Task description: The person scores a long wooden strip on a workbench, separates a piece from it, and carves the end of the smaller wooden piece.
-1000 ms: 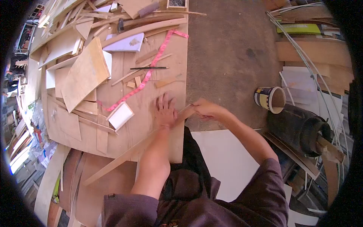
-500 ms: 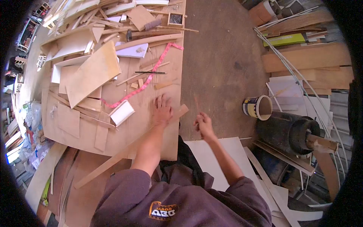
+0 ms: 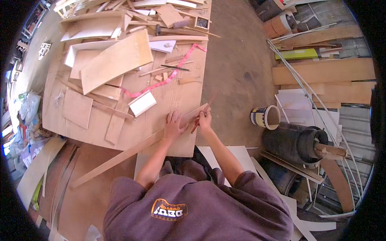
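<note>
A long wooden strip [image 3: 120, 158] lies diagonally across the table corner, its near end hanging past the edge at lower left. My left hand [image 3: 173, 125] is on the strip near its far end, fingers bent over it and holding it against the table. Close beside it, my right hand [image 3: 204, 119] is closed around a thin, reddish, long-bladed tool [image 3: 212, 99]. The tool crosses the strip's far end at the table's right edge; its exact kind is hard to make out.
The plywood table [image 3: 161, 132] bears a pink tape measure [image 3: 161, 83], a dark pencil [image 3: 175, 68], a white block [image 3: 142, 104] and piled wood offcuts [image 3: 116, 60]. To the right stand a bucket [image 3: 265, 117] and a black cylinder [image 3: 289, 140], among leaning boards [image 3: 321, 72].
My right hand has moved up and left with the tool, from off the table's edge to the strip's end. My left hand has closed over the strip. The view has shifted.
</note>
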`<state>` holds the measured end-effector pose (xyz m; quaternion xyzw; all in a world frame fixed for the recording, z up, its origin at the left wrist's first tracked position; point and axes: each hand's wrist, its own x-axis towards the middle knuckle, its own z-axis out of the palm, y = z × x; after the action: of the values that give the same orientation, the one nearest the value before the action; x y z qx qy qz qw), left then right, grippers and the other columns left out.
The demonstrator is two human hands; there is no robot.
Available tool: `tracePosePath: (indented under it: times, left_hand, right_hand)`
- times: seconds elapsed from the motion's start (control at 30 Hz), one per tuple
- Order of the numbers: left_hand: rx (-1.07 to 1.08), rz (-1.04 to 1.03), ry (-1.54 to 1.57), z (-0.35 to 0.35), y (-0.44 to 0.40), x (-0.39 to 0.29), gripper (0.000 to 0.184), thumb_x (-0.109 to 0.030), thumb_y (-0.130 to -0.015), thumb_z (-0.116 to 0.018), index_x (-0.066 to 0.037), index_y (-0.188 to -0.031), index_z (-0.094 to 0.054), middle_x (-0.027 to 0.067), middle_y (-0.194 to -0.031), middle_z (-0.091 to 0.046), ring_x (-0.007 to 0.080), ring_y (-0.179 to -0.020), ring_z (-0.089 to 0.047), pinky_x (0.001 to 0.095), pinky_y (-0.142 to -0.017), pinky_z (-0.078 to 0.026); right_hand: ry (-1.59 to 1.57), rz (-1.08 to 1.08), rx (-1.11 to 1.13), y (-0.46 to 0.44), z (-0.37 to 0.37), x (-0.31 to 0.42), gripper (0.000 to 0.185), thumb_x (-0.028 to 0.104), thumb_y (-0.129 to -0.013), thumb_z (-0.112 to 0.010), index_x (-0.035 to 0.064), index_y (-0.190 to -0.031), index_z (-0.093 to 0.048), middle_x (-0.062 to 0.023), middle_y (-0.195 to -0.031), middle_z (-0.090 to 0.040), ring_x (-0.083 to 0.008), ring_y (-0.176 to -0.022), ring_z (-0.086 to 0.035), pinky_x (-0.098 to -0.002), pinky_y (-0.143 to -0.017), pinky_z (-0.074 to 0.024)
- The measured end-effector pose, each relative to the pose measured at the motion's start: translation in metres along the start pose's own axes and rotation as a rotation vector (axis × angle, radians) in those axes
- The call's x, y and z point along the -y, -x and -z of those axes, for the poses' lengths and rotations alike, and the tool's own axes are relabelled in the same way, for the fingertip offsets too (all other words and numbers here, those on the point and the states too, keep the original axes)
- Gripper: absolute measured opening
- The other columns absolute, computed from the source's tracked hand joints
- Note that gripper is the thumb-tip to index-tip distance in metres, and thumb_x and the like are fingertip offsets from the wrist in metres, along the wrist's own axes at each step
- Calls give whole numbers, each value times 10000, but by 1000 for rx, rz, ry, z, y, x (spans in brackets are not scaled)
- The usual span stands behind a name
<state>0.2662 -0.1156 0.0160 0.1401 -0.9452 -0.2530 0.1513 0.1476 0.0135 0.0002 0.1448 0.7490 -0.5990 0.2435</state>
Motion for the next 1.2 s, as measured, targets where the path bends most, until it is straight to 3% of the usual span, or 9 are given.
tracePosePath:
  times: [0.1, 0.17, 0.3, 0.7, 0.77, 0.83, 0.97, 1.03, 1.2]
  left_hand:
    - [115, 111, 10, 23, 32, 8, 530, -325, -782, -632, -74, -1226, -485, 114, -1247, -464, 294, -1194, -385, 452, -1036, -279]
    - [216, 135, 40, 28, 40, 13, 518, -290, -793, -622, -87, -1246, -474, 101, -1259, -459, 295, -1201, -378, 455, -1032, -282]
    - [143, 215, 78, 31, 16, -5, 509, -258, -793, -622, -97, -1251, -469, 93, -1234, -475, 296, -1192, -384, 458, -1028, -282]
    - [-178, 309, -40, -43, -83, -80, 491, -186, -755, -657, -97, -1212, -502, 111, -1159, -494, 308, -1129, -414, 472, -985, -310]
    - [-153, 564, 2, -66, -83, -82, 508, -161, -744, -653, -92, -1225, -505, 138, -1168, -478, 326, -1137, -406, 479, -980, -313]
    - [-191, 581, -36, -57, -93, -91, 503, -146, -749, -637, -89, -1231, -505, 147, -1175, -470, 331, -1140, -402, 480, -984, -308]
    - [-243, 628, -159, -57, -95, -114, 480, -126, -778, -591, -88, -1247, -501, 153, -1191, -456, 340, -1153, -397, 472, -1007, -293]
    - [-218, 664, -199, -60, -97, -121, 473, -128, -787, -583, -86, -1250, -495, 151, -1196, -454, 338, -1157, -398, 473, -1016, -286]
    - [-194, 703, -284, -46, -117, -127, 463, -140, -810, -573, -101, -1261, -479, 142, -1211, -454, 324, -1165, -406, 485, -1034, -268]
  right_hand:
    - [-98, -32, 6, 13, 4, 22, 205, 80, -928, -425, 31, -1122, -472, -103, -849, -572, -173, -523, -573, -294, -397, -468]
    - [-108, -196, 102, 28, 11, 46, 82, 128, -939, -440, 78, -997, -468, -67, -750, -557, -175, -539, -560, -318, -464, -487]
    - [-179, -188, -11, 34, 25, 63, 164, 161, -931, -474, 88, -1074, -504, -58, -802, -543, -173, -552, -549, -315, -470, -470]
    - [40, 132, 252, -14, 102, 120, 178, 129, -945, -443, 71, -1090, -529, -13, -761, -504, -85, -523, -476, -239, -454, -399]
    - [96, 134, 326, -40, 119, 119, 180, 129, -946, -441, 65, -1086, -533, -6, -755, -500, -76, -522, -465, -228, -452, -388]
    - [113, 136, 401, -74, 118, 112, 182, 129, -947, -439, 59, -1083, -537, 1, -748, -496, -66, -521, -453, -217, -451, -377]
    - [342, 427, 490, -115, 142, 105, 188, 131, -948, -445, 44, -1080, -545, 2, -746, -499, -60, -523, -448, -217, -463, -374]
    - [302, 365, 511, -116, 143, 118, 237, 80, -883, -514, 25, -1101, -586, -91, -801, -600, -164, -713, -548, -306, -660, -446]
    - [360, 505, 599, -121, 133, 150, 247, 90, -897, -491, 8, -1117, -569, -76, -798, -586, -139, -680, -537, -281, -637, -440]
